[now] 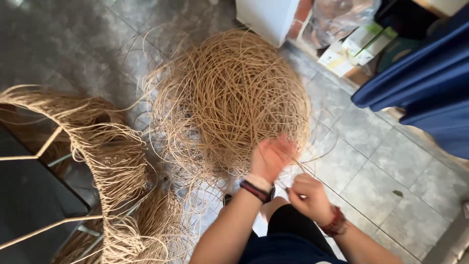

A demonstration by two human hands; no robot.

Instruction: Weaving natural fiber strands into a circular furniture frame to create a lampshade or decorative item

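On tiled floor (371, 161), head view: our left hand (270, 157) is spread, fingers blurred, at the near edge of a big tangled cane-strand heap (229, 98). Right hand (309, 195) is curled, pinching thin strands (grip partly hidden). Woven frame (105, 146) w/ loose strands sits just left. Open tiles to the right, up to a blue cloth (425, 83).

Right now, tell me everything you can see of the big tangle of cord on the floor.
The tangle is a loose, rounded heap of thin tan cord, like rattan or paper fibre, looped in all directions with stray ends splaying outward. It lies on the grey tiled floor, beside a white box. The left hand, blurred, reaches into its near edge; the right hand pinches a strand just below.
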